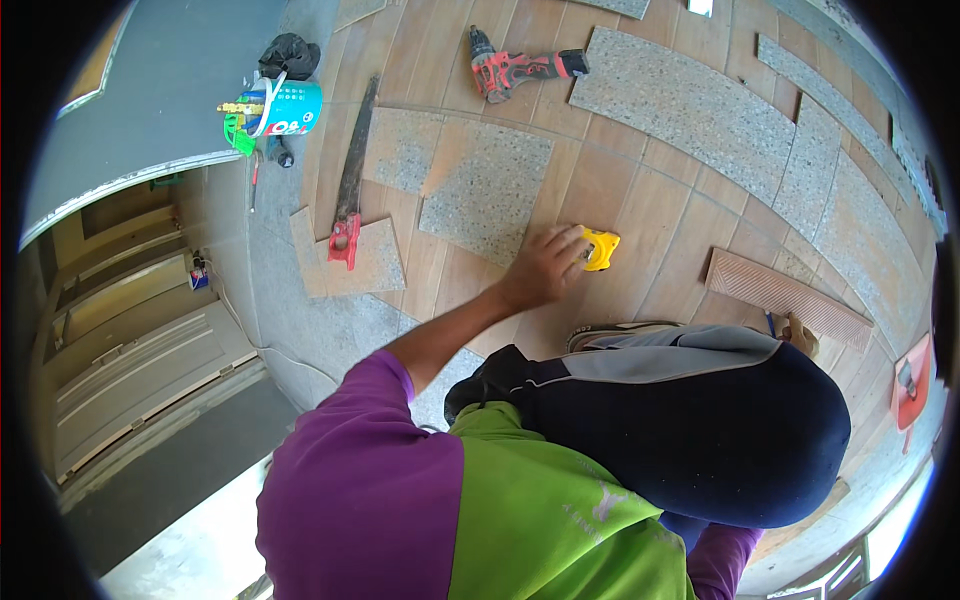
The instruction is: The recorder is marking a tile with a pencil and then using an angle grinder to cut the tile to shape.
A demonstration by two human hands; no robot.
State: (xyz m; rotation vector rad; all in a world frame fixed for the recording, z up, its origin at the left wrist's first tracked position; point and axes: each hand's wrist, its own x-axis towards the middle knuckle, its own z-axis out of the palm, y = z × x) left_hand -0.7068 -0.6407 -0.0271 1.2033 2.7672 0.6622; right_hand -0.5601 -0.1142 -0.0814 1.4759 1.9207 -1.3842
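My left hand (546,268) reaches out over the wood-look floor tiles, its fingers curled against the near side of a yellow tape measure (602,249). The fingers seem closed on its edge, and the tape measure is low over the floor or resting on it. Of my right arm only the purple sleeve (722,558) shows, beside my bent leg; the hand itself is hidden. Left of my left hand lies a square speckled grey board piece (492,185). A handsaw (350,190) with a red handle lies farther left, its handle on a small board offcut (375,262).
A red and black cordless drill (510,72) lies at the far side, touching a long speckled board (690,110). A turquoise bucket of tools (290,105) stands far left. To the right are a ribbed wooden panel (785,297) and a red dustpan-like item (911,385).
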